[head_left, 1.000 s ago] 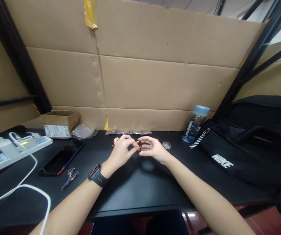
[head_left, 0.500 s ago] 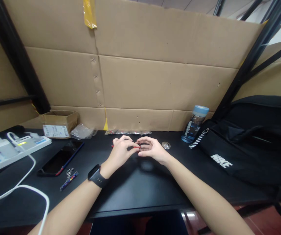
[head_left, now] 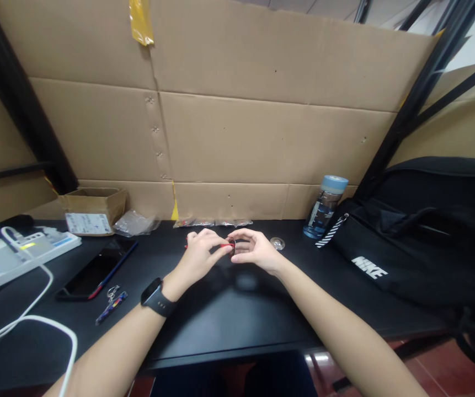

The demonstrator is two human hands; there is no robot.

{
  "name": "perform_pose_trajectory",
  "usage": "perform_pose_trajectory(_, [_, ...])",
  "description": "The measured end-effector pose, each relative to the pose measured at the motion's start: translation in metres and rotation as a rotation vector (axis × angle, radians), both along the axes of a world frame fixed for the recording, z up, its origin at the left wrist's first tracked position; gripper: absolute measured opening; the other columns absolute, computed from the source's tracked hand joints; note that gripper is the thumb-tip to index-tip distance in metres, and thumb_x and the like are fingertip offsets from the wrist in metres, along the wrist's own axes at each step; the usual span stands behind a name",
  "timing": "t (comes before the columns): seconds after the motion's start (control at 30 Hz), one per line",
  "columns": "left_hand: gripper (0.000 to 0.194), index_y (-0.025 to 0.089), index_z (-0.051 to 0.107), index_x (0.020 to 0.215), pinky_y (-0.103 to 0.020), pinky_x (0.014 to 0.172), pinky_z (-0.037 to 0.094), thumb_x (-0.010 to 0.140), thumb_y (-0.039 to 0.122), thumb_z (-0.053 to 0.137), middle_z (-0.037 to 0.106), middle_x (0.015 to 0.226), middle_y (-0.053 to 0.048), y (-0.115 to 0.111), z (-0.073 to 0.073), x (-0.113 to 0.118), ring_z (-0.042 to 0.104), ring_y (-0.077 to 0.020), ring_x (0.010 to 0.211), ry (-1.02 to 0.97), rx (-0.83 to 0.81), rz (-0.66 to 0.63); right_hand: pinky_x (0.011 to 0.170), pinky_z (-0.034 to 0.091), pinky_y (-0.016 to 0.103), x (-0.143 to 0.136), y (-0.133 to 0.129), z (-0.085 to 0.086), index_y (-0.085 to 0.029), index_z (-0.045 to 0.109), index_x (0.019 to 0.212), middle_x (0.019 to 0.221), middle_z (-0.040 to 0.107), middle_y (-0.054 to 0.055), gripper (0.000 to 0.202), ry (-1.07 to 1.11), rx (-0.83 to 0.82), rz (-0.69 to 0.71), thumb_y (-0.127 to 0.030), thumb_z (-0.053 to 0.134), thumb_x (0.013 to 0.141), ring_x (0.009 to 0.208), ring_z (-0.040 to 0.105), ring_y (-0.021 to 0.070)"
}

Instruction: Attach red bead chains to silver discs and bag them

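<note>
Over the middle of the black table (head_left: pixel 220 331), my left hand (head_left: pixel 204 252), with a dark watch on its wrist, pinches a thin red stick-like object (head_left: pixel 225 245). Its far end shows by the knuckles. My right hand (head_left: pixel 254 251) curls its fingers round a small dark ring-shaped item (head_left: pixel 233 247), which the red object's tip meets. Fingers partly hide both items. A small clear round piece (head_left: pixel 277 243) lies on the table just behind my right hand. Small clear packets (head_left: pixel 212 223) with red bits line the foot of the cardboard wall.
On the left are a power strip (head_left: pixel 71 241) with white cables, a phone (head_left: pixel 99 269), a keychain (head_left: pixel 112 306), a small carton (head_left: pixel 92 212) and a plastic bag (head_left: pixel 135 223). A blue-capped bottle (head_left: pixel 325 208) and a black bag (head_left: pixel 403 242) stand at right.
The whole view has shifted slightly, so things appear a little further left. The dark ring between my hands shows more clearly, and my hands keep nearly the same pose.
</note>
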State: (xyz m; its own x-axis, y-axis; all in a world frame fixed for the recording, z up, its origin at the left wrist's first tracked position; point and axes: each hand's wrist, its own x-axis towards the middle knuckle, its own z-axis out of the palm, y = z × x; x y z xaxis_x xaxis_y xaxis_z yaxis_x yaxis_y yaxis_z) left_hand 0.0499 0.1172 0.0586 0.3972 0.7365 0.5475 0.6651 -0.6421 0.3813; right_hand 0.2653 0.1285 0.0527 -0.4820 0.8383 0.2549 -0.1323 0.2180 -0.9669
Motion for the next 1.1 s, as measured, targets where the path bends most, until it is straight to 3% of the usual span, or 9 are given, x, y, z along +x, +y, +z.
perform_pose_trajectory(0.33, [0.033,0.027,0.07,0.096,-0.038,0.083,0.025,0.104,0.043,0.042,0.073,0.099,-0.001,0.002,-0.004,0.0,0.055,-0.0201,0.1,0.168,0.077,-0.021,0.086,0.058,0.036,0.001,0.0,0.0,-0.021,0.068,0.114,0.116,0.069,0.008,0.063,-0.057,0.053,-0.007,-0.026,0.093,0.057,0.098,0.071,0.0222])
perform_pose_trajectory(0.7, [0.025,0.024,0.065,0.103,-0.041,0.083,0.027,0.105,0.037,0.043,0.07,0.098,-0.006,-0.004,-0.008,0.005,0.054,-0.0243,0.103,0.392,0.229,0.026,0.08,0.058,0.033,0.004,0.005,-0.003,-0.021,0.066,0.118,0.121,0.069,0.01,0.065,-0.087,0.103,-0.041,-0.026,0.093,0.058,0.098,0.071,0.0218])
perform_pose_trajectory(1.1, [0.015,0.024,0.062,0.106,-0.044,0.084,0.03,0.099,0.018,0.05,0.067,0.101,-0.007,-0.012,-0.007,0.006,0.054,-0.0274,0.099,0.548,0.316,0.097,0.079,0.054,0.032,0.005,0.008,-0.004,-0.021,0.065,0.119,0.118,0.072,0.01,0.069,-0.197,0.188,-0.075,-0.027,0.094,0.057,0.098,0.07,0.0214])
